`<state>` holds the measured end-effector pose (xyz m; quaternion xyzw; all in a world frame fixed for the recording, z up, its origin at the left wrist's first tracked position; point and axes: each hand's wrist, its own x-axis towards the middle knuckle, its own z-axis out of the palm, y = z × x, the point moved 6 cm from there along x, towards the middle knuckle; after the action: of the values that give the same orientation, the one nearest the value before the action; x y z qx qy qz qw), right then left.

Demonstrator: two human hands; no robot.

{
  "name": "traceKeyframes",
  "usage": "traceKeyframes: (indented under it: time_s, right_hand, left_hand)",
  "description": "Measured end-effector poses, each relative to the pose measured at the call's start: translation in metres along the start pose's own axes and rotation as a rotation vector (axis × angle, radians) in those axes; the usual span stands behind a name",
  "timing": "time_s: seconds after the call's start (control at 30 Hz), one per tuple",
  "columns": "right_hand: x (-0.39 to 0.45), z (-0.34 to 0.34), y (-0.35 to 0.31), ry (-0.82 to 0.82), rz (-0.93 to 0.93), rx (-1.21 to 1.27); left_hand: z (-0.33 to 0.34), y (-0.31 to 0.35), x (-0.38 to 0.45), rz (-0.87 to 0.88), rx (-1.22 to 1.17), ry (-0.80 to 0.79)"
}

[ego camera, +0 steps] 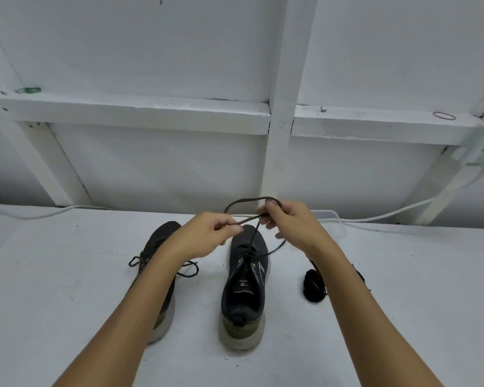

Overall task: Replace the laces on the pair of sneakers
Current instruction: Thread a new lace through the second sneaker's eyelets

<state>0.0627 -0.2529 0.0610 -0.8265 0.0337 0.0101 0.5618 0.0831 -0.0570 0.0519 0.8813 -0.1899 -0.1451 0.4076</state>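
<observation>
In the middle of the frame, the left hand (207,236) pinches the dark lace (250,201) of the right sneaker (246,289), and the right hand (288,222) holds its loop above the toe. The left sneaker (162,238), already tied, stands on the white worktop (53,289) under the left forearm. A black lace bundle (315,283) lies right of center.

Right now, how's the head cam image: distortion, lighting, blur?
Head view: wide-angle bend, the wall beams splay outward; light is flat and even, no glare, only a soft shadow beside the right shoe; both hands, left and right, and the lace look slightly soft.
</observation>
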Motion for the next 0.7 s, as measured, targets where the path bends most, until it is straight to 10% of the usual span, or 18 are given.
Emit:
traceKeyframes:
  time_s: [0.27, 0.47, 0.7]
  right_hand:
    - [-0.027, -0.066, 0.056, 0.523, 0.234, 0.495]
    - [-0.042, -0.064, 0.117, 0.313, 0.533, -0.548]
    - [-0.030, -0.004, 0.088, 0.140, 0.172, -0.584]
  left_hand:
    - [-0.070, -0.060, -0.032, -0.306, 0.271, 0.400]
    - [-0.057, -0.088, -0.036, -0.620, 0.783, 0.113]
    - [0.003, -0.050, -0.004, 0.011, 0.646, 0.183]
